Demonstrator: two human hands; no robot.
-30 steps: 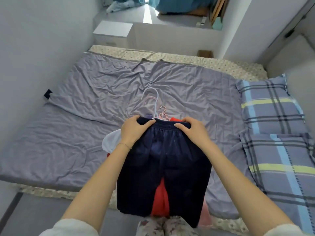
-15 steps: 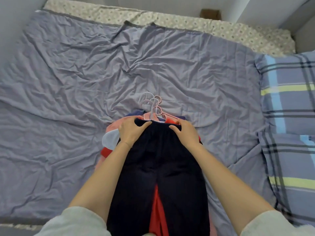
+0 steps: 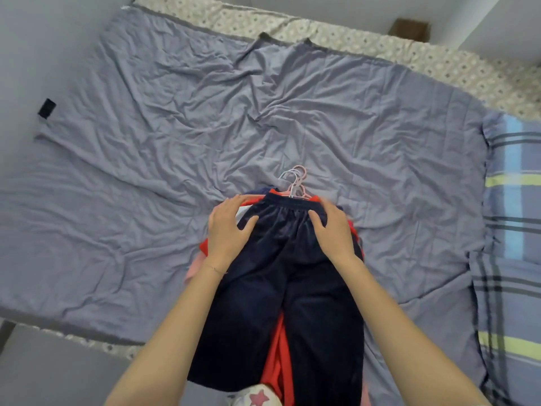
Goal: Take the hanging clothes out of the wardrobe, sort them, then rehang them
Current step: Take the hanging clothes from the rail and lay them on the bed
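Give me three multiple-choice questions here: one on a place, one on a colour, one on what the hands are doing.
1. Where do the navy trousers lie?
A. over a chair
B. atop a clothes pile on the grey quilt
C. in a drawer
2. What colour shows between the trouser legs?
A. green
B. yellow
C. red
3. How are the left hand and right hand?
A. spread flat on the trousers
B. hanging at the sides
C. clenched in fists
Answers: 1 B, the trousers top the pile on the quilt; 2 C, a red garment lies beneath; 3 A, both rest near the waistband.
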